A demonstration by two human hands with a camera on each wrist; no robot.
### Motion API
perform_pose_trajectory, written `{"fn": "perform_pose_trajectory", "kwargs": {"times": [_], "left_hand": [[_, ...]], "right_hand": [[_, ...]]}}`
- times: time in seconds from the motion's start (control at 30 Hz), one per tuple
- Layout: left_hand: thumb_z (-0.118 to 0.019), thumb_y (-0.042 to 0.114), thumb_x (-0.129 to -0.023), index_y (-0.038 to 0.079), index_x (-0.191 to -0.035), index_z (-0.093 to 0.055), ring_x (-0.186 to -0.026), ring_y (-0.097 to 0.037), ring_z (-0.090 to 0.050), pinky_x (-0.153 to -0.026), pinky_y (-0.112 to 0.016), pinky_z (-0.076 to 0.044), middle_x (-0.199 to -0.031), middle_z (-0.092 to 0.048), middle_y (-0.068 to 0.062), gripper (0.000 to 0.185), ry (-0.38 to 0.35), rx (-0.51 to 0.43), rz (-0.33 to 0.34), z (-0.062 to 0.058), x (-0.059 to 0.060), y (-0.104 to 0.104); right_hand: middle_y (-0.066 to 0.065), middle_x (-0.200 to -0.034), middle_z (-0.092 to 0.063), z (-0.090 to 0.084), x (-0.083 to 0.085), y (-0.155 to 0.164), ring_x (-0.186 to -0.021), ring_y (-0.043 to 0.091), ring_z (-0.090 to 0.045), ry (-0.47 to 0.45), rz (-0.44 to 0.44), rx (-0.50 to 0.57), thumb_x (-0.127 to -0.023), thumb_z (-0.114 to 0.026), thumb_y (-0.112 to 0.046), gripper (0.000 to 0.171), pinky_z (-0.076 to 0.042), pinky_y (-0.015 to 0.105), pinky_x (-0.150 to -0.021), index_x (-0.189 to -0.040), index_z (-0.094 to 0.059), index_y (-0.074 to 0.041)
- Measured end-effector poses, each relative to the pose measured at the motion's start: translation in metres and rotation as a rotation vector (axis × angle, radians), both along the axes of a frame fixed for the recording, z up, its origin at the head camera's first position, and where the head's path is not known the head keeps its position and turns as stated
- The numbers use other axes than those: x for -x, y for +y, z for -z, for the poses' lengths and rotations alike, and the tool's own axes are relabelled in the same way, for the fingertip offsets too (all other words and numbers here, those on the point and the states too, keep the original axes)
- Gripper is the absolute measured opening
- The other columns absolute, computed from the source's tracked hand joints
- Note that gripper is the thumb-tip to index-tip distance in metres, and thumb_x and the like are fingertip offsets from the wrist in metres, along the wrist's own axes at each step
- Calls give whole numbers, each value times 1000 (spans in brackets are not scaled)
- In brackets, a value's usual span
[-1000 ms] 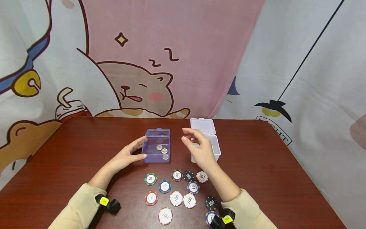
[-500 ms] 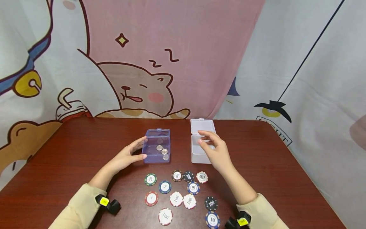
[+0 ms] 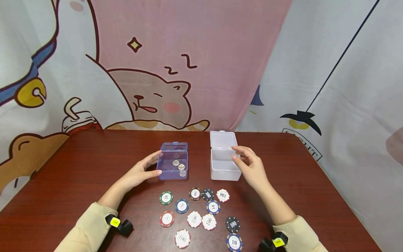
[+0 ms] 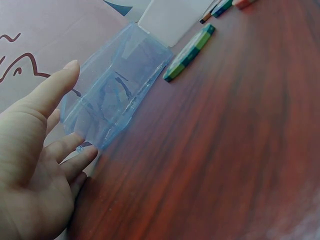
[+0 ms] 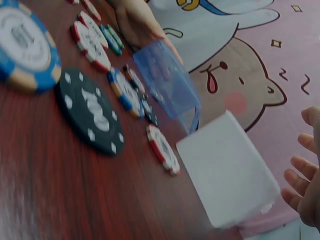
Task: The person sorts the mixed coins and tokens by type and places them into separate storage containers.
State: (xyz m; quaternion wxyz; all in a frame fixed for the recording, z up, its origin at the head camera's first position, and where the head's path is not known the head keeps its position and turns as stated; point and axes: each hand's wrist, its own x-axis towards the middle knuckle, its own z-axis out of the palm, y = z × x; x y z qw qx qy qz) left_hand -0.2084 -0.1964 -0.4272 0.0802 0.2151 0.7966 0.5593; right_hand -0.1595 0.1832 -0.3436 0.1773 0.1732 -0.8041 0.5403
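Observation:
My left hand (image 3: 138,175) rests along the left side of a translucent blue box (image 3: 166,167), thumb and fingers spread at its edge. The box lid stands tipped back, and several silver coins (image 3: 181,167) lie inside. In the left wrist view, the fingertips (image 4: 90,152) are right at the blue wall. My right hand (image 3: 254,172) hovers at the right side of a white box (image 3: 225,175) whose lid is also raised. Its fingers are loosely bent with nothing between them. The right wrist view shows this hand's fingers spread apart beside the white box.
Several poker chips lie in front of the boxes, among them a green chip (image 3: 166,198), a red chip (image 3: 167,218) and a black chip (image 3: 232,224). Behind the brown table (image 3: 110,154) hangs a cartoon-printed curtain (image 3: 220,63).
My right hand has moved rightward across the white box to its right side, uncovering the box's inside. The left hand and the blue box have stayed in place.

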Motion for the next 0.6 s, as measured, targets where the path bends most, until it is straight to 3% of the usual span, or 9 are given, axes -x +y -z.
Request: {"fn": "perform_pose_trajectory", "kwargs": {"times": [0.1,0.4,0.6], "left_hand": [[-69,18,-89,10,-150,-30,-133,-39,-34,-107,-61,-16,-149,-34,-17,73,-1,-1,-3,0,0,0],[-68,14,-89,10,-150,-30,-133,-39,-33,-107,-61,-16,-149,-34,-18,71,-8,-4,-7,-1,-1,1],[-68,14,-89,10,-150,-31,-133,-39,-33,-107,-61,-16,-149,-34,-18,71,-13,-5,-8,-1,-1,1]], "right_hand": [[25,-119,-56,4,3,8,-103,19,-54,-7,2,9,-89,-61,5,29,-44,18,-84,-117,-60,13],[31,-121,-54,23,15,33,-110,48,-50,-64,-42,1,-91,-59,4,35,-43,17,-83,-124,-54,14],[25,-124,-57,51,32,53,-113,42,-52,-108,-95,2,-93,-58,0,37,-43,17,-85,-129,-54,7]]}}
